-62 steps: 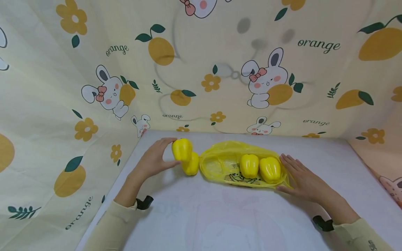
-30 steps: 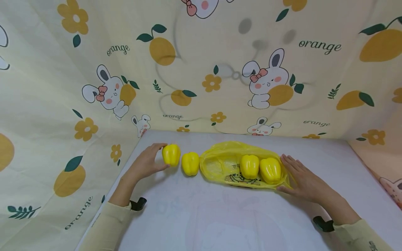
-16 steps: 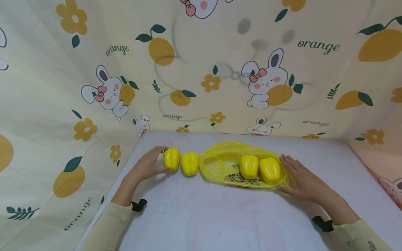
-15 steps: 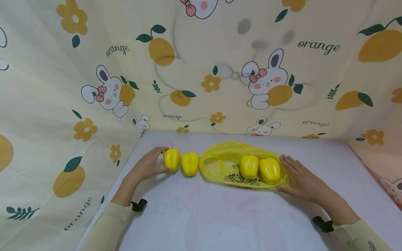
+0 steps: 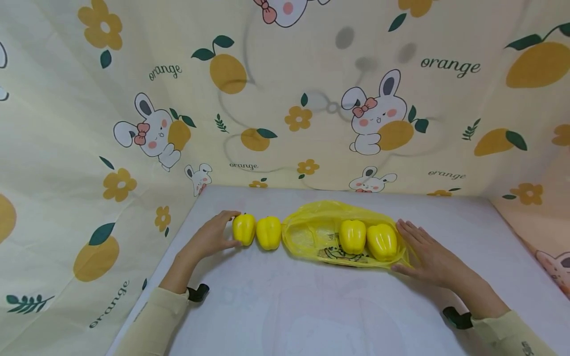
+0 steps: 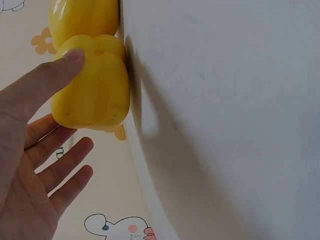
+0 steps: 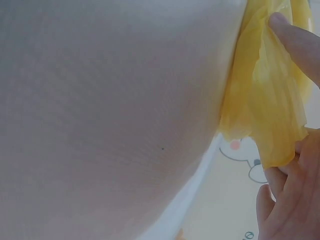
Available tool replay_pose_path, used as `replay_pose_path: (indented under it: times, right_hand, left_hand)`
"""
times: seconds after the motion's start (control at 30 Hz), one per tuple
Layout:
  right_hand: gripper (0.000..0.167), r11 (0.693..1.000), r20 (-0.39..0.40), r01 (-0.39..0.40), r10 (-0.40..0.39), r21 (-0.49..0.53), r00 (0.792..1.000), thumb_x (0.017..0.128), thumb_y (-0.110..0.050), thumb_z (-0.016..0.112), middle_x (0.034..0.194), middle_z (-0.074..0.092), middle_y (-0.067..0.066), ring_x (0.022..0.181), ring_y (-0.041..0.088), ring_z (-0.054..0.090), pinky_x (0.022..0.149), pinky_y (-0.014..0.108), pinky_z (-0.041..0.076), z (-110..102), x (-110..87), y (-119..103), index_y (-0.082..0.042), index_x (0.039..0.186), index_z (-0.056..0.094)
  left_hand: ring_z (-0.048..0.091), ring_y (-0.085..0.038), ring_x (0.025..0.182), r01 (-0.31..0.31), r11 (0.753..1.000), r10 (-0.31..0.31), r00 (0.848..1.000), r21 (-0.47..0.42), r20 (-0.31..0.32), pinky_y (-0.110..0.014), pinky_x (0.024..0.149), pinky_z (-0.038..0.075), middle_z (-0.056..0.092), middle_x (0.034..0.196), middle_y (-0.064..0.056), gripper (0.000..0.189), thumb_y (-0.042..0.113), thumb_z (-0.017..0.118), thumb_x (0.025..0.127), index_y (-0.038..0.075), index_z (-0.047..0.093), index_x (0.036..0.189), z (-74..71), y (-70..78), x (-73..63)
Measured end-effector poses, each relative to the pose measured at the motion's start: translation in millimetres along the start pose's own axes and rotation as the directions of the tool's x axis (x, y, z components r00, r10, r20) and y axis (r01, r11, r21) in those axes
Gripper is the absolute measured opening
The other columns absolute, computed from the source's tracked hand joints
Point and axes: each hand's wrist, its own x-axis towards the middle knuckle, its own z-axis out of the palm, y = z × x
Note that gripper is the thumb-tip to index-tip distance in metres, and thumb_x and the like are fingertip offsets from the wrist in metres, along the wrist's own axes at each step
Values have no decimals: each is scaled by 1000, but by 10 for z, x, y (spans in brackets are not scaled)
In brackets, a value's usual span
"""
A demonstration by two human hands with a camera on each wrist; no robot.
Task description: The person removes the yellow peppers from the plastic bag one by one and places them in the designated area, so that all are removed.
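Observation:
At the left of the table, my left hand [image 5: 213, 235] pinches a yellow bell pepper [image 5: 244, 230] between thumb and fingertips. The thumb lies across the pepper [image 6: 95, 95] in the left wrist view, and several other fingers stretch free below. Just right of it stands a second bell pepper [image 5: 269, 233]. A yellow plastic bag [image 5: 307, 236] lies on its side, its mouth toward these two. Inside are two more bell peppers [image 5: 353, 237] near its right end. My right hand [image 5: 434, 257] rests against that end with extended fingers; the right wrist view shows crumpled bag plastic [image 7: 270, 90] beside the thumb.
A white table [image 5: 320, 306] carries everything. Cloth [image 5: 267, 113] printed with oranges and rabbits rises behind and at both sides. A dark wrist camera [image 5: 198, 292] sits on the left wrist and another [image 5: 457, 318] on the right.
My left hand has carried its bell pepper left from in front of the second one and down to the table beside it. The right hand and the bag have stayed put.

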Motion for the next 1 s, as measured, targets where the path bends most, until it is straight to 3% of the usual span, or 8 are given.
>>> replay_pose_path:
  times: [0.3, 1.0]
  right_hand:
    - [121, 1000, 11, -15, 15, -5, 1000, 88, -70, 77, 175, 23, 25, 159, 49, 22, 134, 55, 7, -6, 7, -4, -2, 170, 21]
    - [119, 1000, 2, 0, 0, 5, 1000, 89, -68, 77, 174, 23, 25, 158, 50, 24, 135, 50, 2, 6, -12, 5, -1, 170, 21]
  left_hand:
    - [52, -36, 144, 5, 1000, -5, 1000, 9, 2, -55, 122, 43, 53, 157, -15, 90, 33, 96, 83, 6, 49, 156, 24, 24, 18]
    - [50, -38, 146, 19, 1000, -19, 1000, 3, 8, -58, 122, 41, 52, 159, -15, 93, 35, 97, 82, 10, 48, 158, 47, 28, 26]
